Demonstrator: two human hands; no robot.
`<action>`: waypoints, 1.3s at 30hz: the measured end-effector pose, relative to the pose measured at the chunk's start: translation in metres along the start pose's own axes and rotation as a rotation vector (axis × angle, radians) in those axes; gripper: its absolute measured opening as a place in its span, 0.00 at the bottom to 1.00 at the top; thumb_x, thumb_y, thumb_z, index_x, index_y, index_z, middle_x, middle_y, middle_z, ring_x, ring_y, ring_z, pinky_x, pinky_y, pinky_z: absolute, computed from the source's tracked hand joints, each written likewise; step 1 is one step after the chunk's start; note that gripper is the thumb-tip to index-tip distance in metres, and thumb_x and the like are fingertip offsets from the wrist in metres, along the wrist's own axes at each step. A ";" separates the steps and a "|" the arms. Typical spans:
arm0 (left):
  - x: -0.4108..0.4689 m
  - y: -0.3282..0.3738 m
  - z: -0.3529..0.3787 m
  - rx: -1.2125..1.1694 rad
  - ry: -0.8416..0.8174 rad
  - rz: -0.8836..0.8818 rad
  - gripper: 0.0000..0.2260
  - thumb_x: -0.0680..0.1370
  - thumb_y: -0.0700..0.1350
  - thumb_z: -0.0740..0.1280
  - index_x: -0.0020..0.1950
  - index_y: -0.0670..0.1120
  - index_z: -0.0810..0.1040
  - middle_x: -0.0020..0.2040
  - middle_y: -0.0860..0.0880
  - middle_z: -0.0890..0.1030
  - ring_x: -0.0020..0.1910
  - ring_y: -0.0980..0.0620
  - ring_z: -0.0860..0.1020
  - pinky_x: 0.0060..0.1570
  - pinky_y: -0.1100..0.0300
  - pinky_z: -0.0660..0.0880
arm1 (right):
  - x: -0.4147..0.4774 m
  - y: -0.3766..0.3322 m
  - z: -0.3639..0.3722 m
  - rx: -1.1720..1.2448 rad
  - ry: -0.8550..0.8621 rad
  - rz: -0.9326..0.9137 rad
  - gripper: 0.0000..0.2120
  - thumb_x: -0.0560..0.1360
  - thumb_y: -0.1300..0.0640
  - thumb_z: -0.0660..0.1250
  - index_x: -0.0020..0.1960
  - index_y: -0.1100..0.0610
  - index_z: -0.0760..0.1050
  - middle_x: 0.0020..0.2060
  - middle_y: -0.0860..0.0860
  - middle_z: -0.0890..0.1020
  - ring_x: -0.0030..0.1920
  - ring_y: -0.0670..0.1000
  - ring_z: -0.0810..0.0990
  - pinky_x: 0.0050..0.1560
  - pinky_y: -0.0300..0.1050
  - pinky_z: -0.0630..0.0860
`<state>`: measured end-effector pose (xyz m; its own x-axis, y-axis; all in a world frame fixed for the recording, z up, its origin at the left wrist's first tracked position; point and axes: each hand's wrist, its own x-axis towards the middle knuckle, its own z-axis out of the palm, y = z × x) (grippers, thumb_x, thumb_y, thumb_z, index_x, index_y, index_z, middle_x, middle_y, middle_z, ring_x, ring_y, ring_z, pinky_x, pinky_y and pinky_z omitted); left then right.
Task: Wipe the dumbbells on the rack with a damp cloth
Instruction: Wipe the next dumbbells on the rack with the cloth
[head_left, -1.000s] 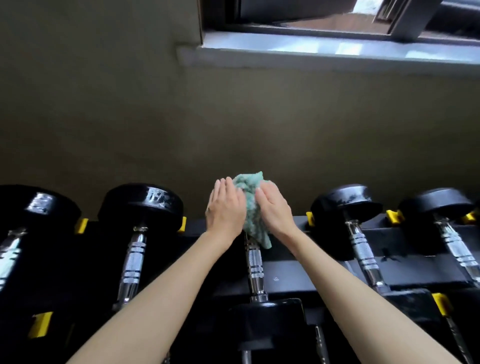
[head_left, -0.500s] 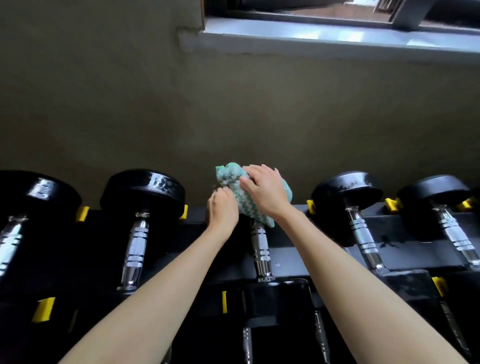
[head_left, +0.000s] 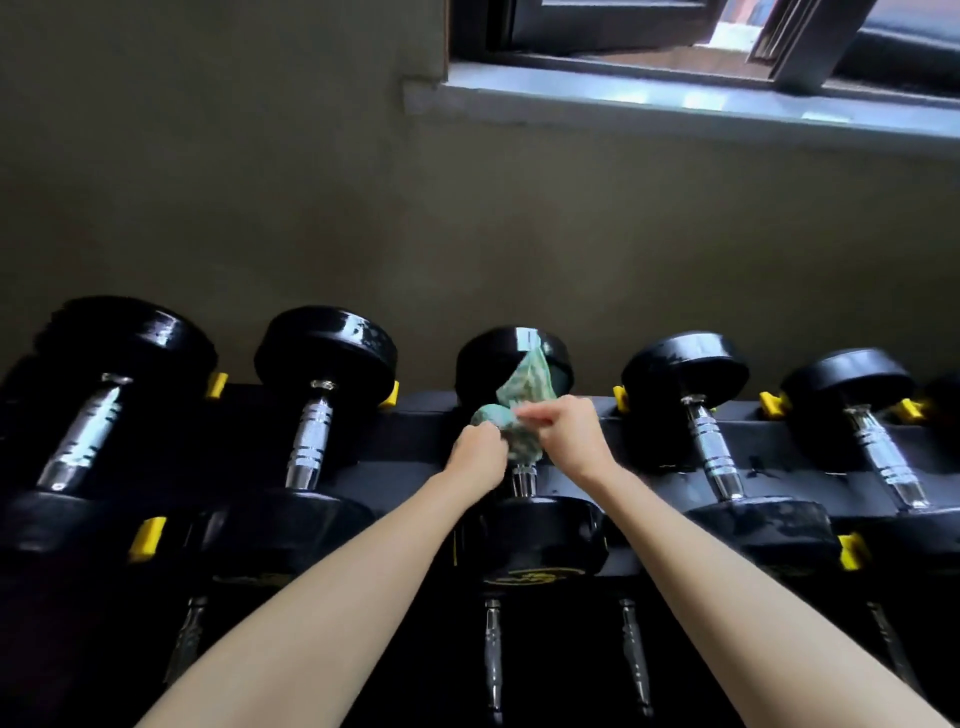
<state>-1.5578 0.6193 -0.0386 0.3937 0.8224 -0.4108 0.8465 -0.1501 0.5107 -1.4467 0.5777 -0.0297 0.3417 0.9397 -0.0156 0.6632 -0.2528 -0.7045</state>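
On the middle dumbbell (head_left: 540, 535) of the rack (head_left: 415, 431), the green cloth (head_left: 524, 410) is bunched over the chrome handle, with one corner trailing up across the far head. We note both hands curled on it: the left hand (head_left: 477, 456) grips the lower bunch and the right hand (head_left: 569, 434) pinches the upper part. Neighbouring dumbbells (head_left: 322, 395) lie two to each side. A window sill (head_left: 675, 104) runs above.

A plain olive-grey wall (head_left: 218, 197) stood dim in the background. At upper right a pale window sill (head_left: 649, 101) caught daylight under a dark window frame (head_left: 597, 58).
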 end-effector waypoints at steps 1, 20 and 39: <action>-0.004 -0.002 -0.002 -0.031 -0.057 -0.009 0.14 0.81 0.41 0.55 0.59 0.35 0.74 0.59 0.36 0.76 0.59 0.38 0.74 0.54 0.54 0.70 | -0.008 0.001 -0.002 -0.012 -0.062 0.053 0.06 0.71 0.68 0.68 0.39 0.63 0.84 0.37 0.55 0.84 0.38 0.46 0.78 0.43 0.34 0.73; -0.032 -0.043 -0.158 -0.361 0.322 0.141 0.09 0.72 0.42 0.68 0.45 0.44 0.67 0.40 0.44 0.76 0.42 0.45 0.73 0.37 0.58 0.62 | 0.027 -0.114 0.025 0.258 0.194 0.275 0.05 0.73 0.60 0.65 0.48 0.60 0.74 0.41 0.52 0.76 0.45 0.50 0.71 0.42 0.40 0.64; 0.056 -0.198 -0.192 0.043 0.349 -0.086 0.14 0.80 0.41 0.55 0.64 0.40 0.70 0.63 0.40 0.69 0.60 0.35 0.72 0.54 0.52 0.67 | 0.096 -0.193 0.169 -0.425 -0.022 -0.304 0.27 0.77 0.41 0.43 0.69 0.46 0.70 0.73 0.50 0.65 0.74 0.52 0.59 0.73 0.46 0.47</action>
<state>-1.7721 0.7998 -0.0178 0.1808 0.9697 -0.1641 0.8882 -0.0894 0.4506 -1.6543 0.7560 -0.0158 0.0807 0.9887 0.1266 0.9435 -0.0348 -0.3295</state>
